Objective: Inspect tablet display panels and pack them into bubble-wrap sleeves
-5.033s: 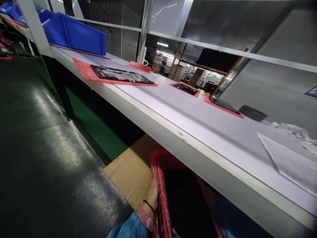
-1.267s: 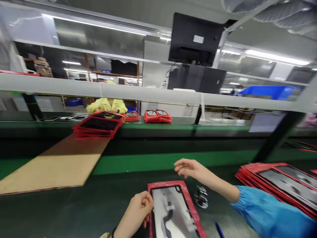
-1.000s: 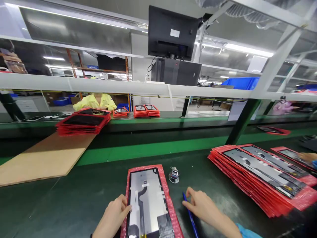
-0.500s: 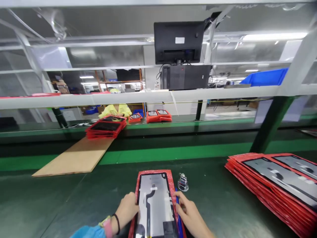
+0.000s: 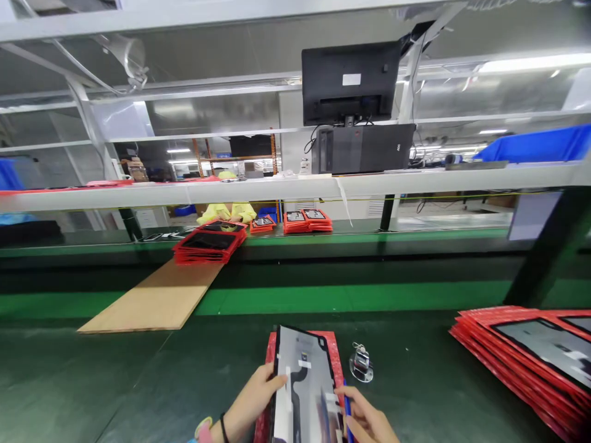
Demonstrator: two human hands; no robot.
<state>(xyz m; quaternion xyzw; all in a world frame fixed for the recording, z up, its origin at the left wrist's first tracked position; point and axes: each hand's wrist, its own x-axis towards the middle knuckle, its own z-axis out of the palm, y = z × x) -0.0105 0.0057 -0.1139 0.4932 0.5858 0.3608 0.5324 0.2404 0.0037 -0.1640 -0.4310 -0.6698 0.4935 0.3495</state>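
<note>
A flat display panel (image 5: 311, 360) with a silver back, black border and dark flex strip is tilted, its left side raised off the red bubble-wrap sheet (image 5: 338, 352) under it. My left hand (image 5: 258, 394) grips the panel's left edge, thumb over the back and the other fingers out of sight beneath. In my right hand (image 5: 367, 418) is a slim blue pen-like tool (image 5: 347, 409), held beside the panel's right edge, where my fingertips touch or nearly touch the panel. The panel's near end is cut off by the frame.
Right of the panel stands a small shiny metal object (image 5: 361, 363) on a clear round base. A stack of red-wrapped panels (image 5: 521, 363) lies at the right. A wooden board (image 5: 157, 301) slopes toward another red stack (image 5: 210, 243). Across the bench, a person in yellow sleeves (image 5: 215, 213) works.
The panel's left side has come up off the red wrap, with my left hand now holding its edge. The blue tool stays in my right hand. The view has shifted slightly.
</note>
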